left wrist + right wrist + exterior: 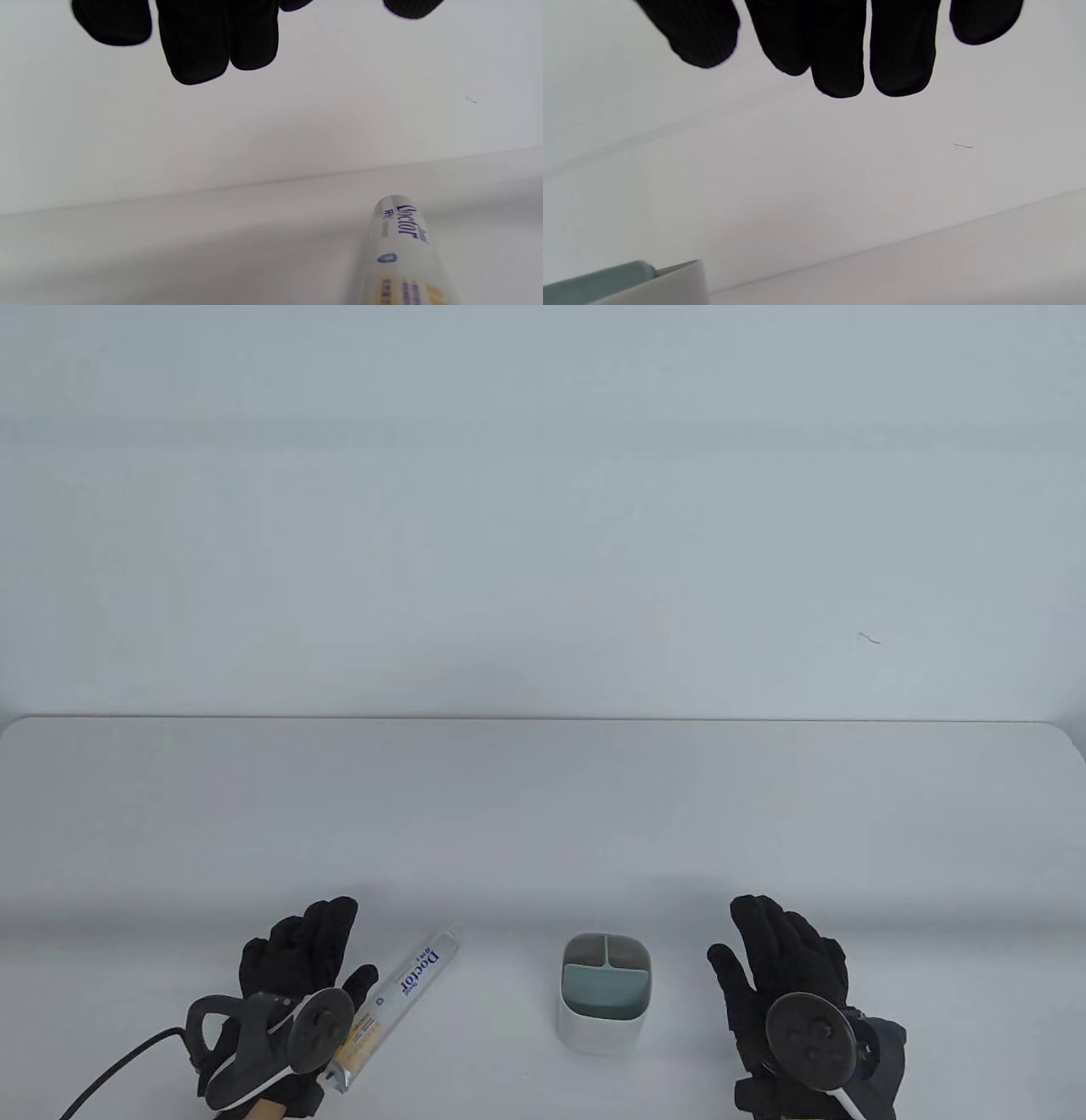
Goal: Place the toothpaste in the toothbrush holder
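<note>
A white toothpaste tube (399, 994) with blue lettering lies flat on the table, slanting from lower left to upper right. It also shows in the left wrist view (401, 254). My left hand (310, 950) is open just left of the tube, apart from it. A white toothbrush holder (606, 993) with a teal-grey divided insert stands upright at the table's front middle; its corner shows in the right wrist view (628, 284). My right hand (776, 954) is open and empty to the right of the holder.
The white table (543, 814) reaches back to a pale wall. A black cable (110, 1073) runs from the left tracker to the bottom left corner.
</note>
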`<state>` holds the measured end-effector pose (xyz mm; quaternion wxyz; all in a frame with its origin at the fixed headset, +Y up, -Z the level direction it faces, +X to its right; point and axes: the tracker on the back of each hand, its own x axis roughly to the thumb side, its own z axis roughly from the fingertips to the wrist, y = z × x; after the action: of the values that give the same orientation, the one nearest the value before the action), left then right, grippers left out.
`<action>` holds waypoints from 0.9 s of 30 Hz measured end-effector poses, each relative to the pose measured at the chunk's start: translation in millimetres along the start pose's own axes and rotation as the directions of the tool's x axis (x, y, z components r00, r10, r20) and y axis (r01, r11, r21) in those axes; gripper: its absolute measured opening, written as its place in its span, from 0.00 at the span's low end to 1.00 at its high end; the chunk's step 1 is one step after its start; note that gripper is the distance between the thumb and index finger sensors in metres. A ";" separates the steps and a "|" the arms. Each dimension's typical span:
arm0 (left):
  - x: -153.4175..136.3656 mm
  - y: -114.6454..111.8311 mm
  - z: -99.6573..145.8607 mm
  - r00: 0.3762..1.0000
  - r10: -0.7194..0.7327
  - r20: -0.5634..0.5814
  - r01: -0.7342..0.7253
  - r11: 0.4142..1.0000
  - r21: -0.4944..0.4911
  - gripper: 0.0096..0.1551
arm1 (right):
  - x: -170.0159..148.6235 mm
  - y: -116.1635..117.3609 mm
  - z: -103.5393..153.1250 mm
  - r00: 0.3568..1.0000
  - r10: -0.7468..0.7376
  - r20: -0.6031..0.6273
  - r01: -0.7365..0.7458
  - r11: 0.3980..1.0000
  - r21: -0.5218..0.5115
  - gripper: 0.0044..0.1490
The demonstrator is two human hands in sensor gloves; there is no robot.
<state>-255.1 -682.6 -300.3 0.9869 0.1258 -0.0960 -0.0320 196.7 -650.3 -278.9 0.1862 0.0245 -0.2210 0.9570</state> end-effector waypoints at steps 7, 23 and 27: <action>6.0 1.9 -0.5 1.000 -0.004 0.019 0.004 1.000 0.009 0.44 | -4.7 0.8 0.5 1.000 -0.006 -0.018 0.007 1.000 0.008 0.37; 1.8 -34.3 -2.2 0.994 0.098 -0.050 -0.105 0.981 -0.163 0.45 | -8.8 4.6 1.5 0.998 -0.037 -0.043 0.039 0.999 0.038 0.36; 4.6 -47.6 -2.7 0.995 0.088 -0.052 -0.098 0.967 -0.237 0.45 | -7.5 5.3 1.5 0.998 -0.043 -0.038 0.045 0.998 0.048 0.36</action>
<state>-251.8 -728.4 -314.2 0.9970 0.0022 -0.0771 0.0054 201.7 -658.0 -280.7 0.2107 0.0163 -0.1933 0.9581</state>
